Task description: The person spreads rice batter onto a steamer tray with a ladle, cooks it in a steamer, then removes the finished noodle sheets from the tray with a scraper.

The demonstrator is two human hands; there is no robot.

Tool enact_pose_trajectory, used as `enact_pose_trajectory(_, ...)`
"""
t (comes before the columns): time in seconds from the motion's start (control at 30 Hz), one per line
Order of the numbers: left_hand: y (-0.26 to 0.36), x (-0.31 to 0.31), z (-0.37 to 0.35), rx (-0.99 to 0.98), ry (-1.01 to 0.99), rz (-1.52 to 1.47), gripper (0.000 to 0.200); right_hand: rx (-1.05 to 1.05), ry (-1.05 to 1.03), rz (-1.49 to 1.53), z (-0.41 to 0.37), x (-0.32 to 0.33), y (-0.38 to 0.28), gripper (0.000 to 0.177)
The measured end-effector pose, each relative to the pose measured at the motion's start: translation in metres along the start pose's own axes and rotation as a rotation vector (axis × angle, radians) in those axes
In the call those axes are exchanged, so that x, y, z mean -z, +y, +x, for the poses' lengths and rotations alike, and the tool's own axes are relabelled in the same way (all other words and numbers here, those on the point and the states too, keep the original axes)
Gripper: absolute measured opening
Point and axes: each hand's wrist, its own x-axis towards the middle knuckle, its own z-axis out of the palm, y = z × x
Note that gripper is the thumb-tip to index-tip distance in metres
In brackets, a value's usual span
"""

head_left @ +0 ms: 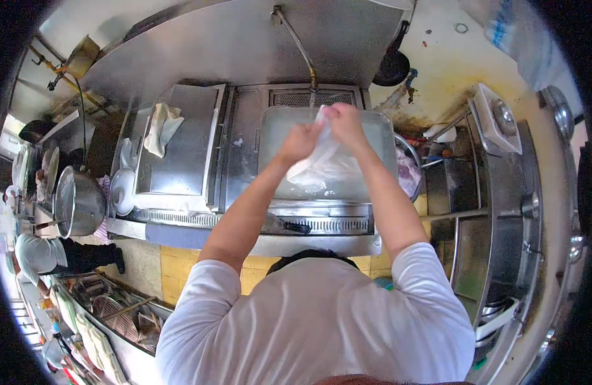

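Both hands are raised over a large rectangular metal tub point(273, 128) of cloudy water, just below a wall faucet point(313, 78). My left hand point(300, 141) is closed on a wet white cloth point(325, 154), somewhat blurred. Close by on the right, my right hand point(345, 120) grips the cloth's upper end. The lower part of the cloth hangs down towards the water, where more pale material lies. Water runs from the faucet behind the hands.
Left of the tub is a steel cover point(180, 160) with a crumpled cloth point(162, 129) on it. A bowl of pinkish contents point(408, 173) stands right of the tub. A large pot point(81, 202) and another person point(42, 253) are at the far left.
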Motion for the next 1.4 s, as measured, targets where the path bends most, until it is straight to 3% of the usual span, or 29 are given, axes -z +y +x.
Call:
enact_pose_trajectory(0.03,-0.005,-0.003,-0.014,-0.060,-0.101,0.035,0.058,-0.019,0.014,-0.076,0.001,0.008,0.000,0.031)
enact_pose_trajectory(0.1,-0.021,-0.013,-0.029,0.015,-0.129,0.075,0.060,-0.024,0.041,-0.156,0.007,0.025,0.001,0.032)
enact_pose_trajectory(0.23,-0.031,0.000,-0.063,0.094,-0.184,0.111,0.056,-0.076,0.350,-0.162,0.004,0.066,-0.009,0.036)
enact_pose_trajectory(0.33,-0.018,0.032,-0.081,-0.060,-0.126,0.232,0.051,-0.003,0.381,-0.012,0.005,0.106,-0.022,0.029)
enact_pose_trajectory(0.47,0.011,0.075,-0.084,0.086,-0.167,0.404,0.042,-0.054,0.290,0.087,-0.013,0.124,-0.067,0.022)
enact_pose_trajectory(0.53,0.000,0.074,-0.063,0.142,-0.213,0.490,0.039,0.144,0.140,-0.091,-0.012,0.110,-0.064,0.027)
enact_pose_trajectory(0.6,-0.037,0.056,-0.027,-0.330,0.018,0.225,0.037,0.119,-0.064,0.002,-0.010,0.080,-0.063,0.024)
enact_pose_trajectory(0.63,-0.024,0.053,-0.015,-0.334,0.020,0.223,0.037,0.117,-0.146,-0.002,-0.008,0.066,-0.059,0.024)
enact_pose_trajectory(0.7,0.002,0.036,0.008,-0.301,-0.281,-0.570,0.032,0.122,-0.194,-0.016,-0.001,0.042,-0.050,0.023)
enact_pose_trajectory(0.73,-0.001,0.027,0.023,-0.299,-0.280,-0.574,0.032,0.125,-0.238,-0.025,0.003,0.034,-0.048,0.023)
enact_pose_trajectory(0.83,-0.006,0.009,0.040,0.004,-0.342,-0.951,0.023,-0.028,-0.189,-0.023,0.016,0.030,-0.046,0.024)
enact_pose_trajectory(0.93,-0.011,0.003,0.037,0.038,-0.336,-1.068,0.017,-0.116,-0.137,-0.013,0.013,0.033,-0.043,0.025)
enact_pose_trajectory(1.1,-0.041,0.006,0.020,0.067,-0.224,-0.943,0.011,-0.032,-0.008,-0.143,0.021,0.048,-0.025,0.027)
enact_pose_trajectory(1.17,-0.075,0.013,0.011,0.059,-0.192,-0.911,0.013,-0.135,0.237,-0.007,0.030,0.067,-0.011,0.029)
enact_pose_trajectory(1.23,-0.130,0.019,0.007,0.079,-0.295,-0.983,0.014,-0.165,0.196,0.054,0.041,0.101,-0.001,0.029)
enact_pose_trajectory(1.27,-0.126,0.023,0.003,0.081,-0.292,-0.986,0.014,-0.198,0.162,0.115,0.045,0.111,-0.004,0.030)
enact_pose_trajectory(1.33,-0.107,0.033,-0.010,0.241,-0.191,-0.369,0.015,-0.178,0.072,-0.059,0.037,0.109,-0.038,0.030)
enact_pose_trajectory(1.37,-0.098,0.033,-0.008,0.245,-0.188,-0.374,0.015,-0.149,-0.015,-0.230,0.034,0.102,-0.051,0.030)
enact_pose_trajectory(1.4,-0.086,0.029,-0.001,0.097,-0.157,-0.472,0.016,-0.147,-0.022,-0.231,0.031,0.088,-0.049,0.030)
